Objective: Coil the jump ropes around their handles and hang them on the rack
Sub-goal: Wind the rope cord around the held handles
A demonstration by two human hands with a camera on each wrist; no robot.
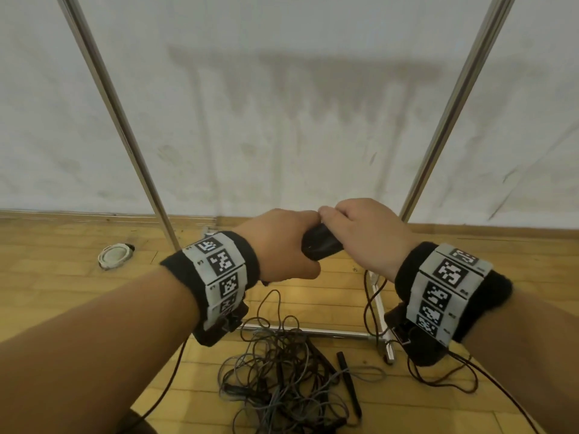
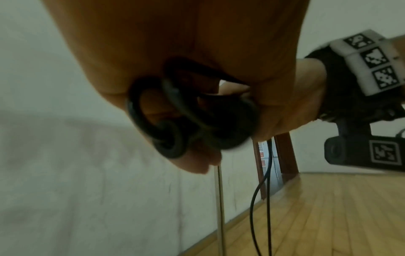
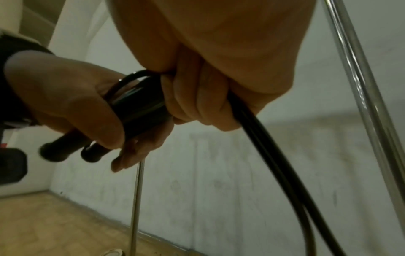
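White wall (image 1: 282, 104) at the far side, metal rack (image 1: 451, 114) standing on the wooden floor (image 1: 62, 245), tangled jump ropes (image 1: 282, 371) near on the floor, left hand (image 1: 279, 245) clamped on black handles (image 1: 319, 242), right hand (image 1: 366, 233) fingers (image 3: 197, 97) curled round the cord (image 3: 269, 147)

Two hands (image 1: 282, 245), two held handles (image 3: 72, 149), one rack (image 1: 451, 114).
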